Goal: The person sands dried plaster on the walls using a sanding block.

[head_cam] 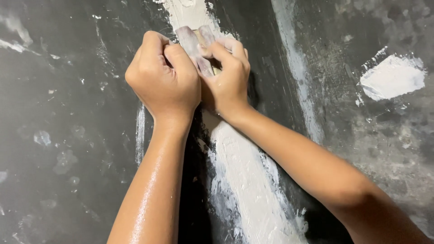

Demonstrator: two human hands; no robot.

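The dark wall (68,113) is looking matt and rough, mottled with pale smears; a band of wet white plaster (244,180) is lying ridged and pasty on it (a drier patch (392,77) is sitting towards the wall's right edge), while the tool (195,47) is showing chalky, plaster-caked

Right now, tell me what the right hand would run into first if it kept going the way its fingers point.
The right hand points up the dark wall. First in that line is the band of wet white plaster above the putty-smeared tool both hands grip; nothing else appears ahead.
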